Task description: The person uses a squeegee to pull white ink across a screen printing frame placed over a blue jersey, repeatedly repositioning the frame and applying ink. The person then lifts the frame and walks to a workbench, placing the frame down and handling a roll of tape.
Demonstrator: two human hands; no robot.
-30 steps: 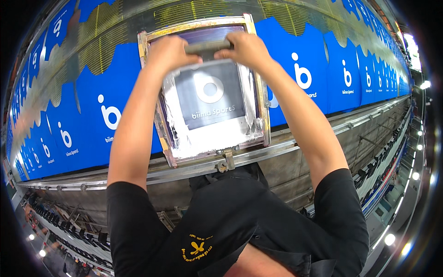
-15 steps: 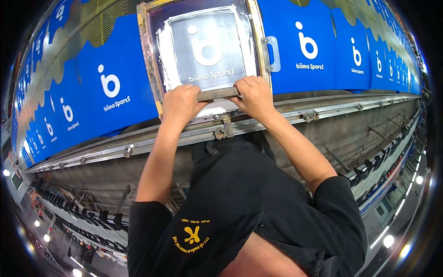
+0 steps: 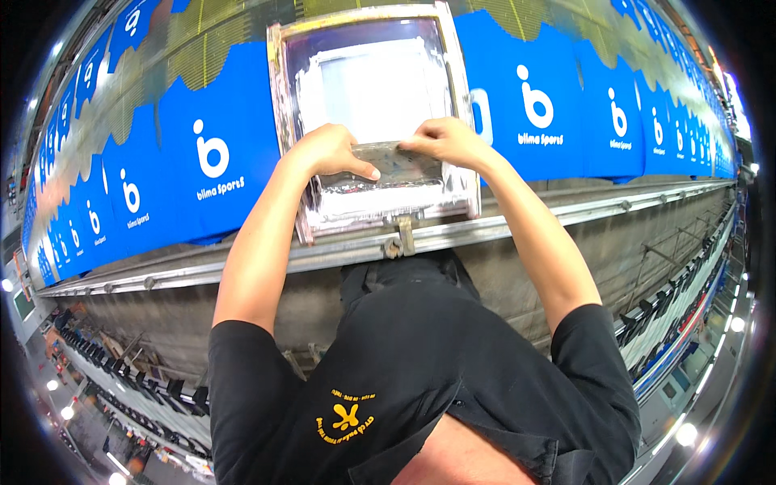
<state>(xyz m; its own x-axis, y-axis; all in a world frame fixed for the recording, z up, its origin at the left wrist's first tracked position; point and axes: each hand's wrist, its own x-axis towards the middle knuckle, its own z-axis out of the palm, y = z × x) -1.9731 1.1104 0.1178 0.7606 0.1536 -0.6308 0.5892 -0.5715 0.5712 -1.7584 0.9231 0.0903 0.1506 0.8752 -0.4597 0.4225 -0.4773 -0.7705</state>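
Observation:
My left hand (image 3: 327, 152) grips the left end of a squeegee (image 3: 396, 164), its thumb pressed on the near face. Closed on the right end is my right hand (image 3: 449, 141), with its thumb along the top edge. The squeegee's broad grey face is tilted toward me. It lies across the near part of a screen printing frame (image 3: 281, 89), whose mesh carries white ink (image 3: 376, 81) in a smeared rectangle. The frame looks raised and tilted over the table, its near end overlapping the metal rail. The squeegee's lower edge blurs into the ink.
Blue fabric pieces (image 3: 174, 133) with white printed logos line the long table on both sides; another blue piece (image 3: 558, 145) lies right of the frame. A metal rail (image 3: 525, 214) with a bracket (image 3: 404, 236) runs along the table's near edge. Yellowish bare table surface (image 3: 267, 28) shows beyond.
The frame has risen and shifted toward me, and the white logo no longer shows through its mesh. The squeegee has tilted, exposing its broad face, with both hands still on it.

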